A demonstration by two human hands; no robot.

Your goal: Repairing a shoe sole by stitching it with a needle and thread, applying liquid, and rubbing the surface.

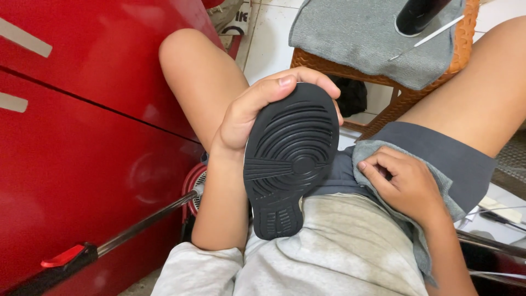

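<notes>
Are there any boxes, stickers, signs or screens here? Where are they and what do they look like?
Only one: a white bag or package with dark print, at the top edge on the floor, behind the red panel; mostly hidden.
No screens or signs show.
The black shoe sole held by the left hand carries ridges only, no label visible.

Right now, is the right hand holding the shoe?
No: the left hand grips the black shoe sole up, while the right hand rests on a grey cloth in the lap.

matt black ribbed rubber sole [290, 159], soft grey cloth [383, 151], glossy red panel [82, 137]
</notes>
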